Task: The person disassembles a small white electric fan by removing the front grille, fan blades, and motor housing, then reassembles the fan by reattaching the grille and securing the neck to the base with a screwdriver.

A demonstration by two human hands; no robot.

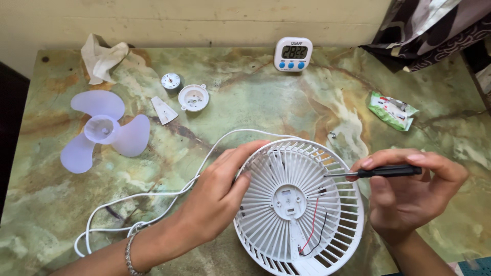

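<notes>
Head view: left hand (217, 197) gripping white fan grille (299, 204) on desk (245, 117), red and black wires inside; right hand (414, 191) fingers pinching screwdriver (378, 172) over grille rim. Farther: blade (102, 130), motor cap (194, 97), timer (292, 53).

Left hand (217, 197) is cupped, palm down, fingers curled, wrist braceleted. Right hand (409, 191) is pinched closed, thumb and forefinger extended.

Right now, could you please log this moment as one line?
left hand: grips fan grille rim | right hand: holds screwdriver, tip over grille | fan blade: detached, left
</notes>
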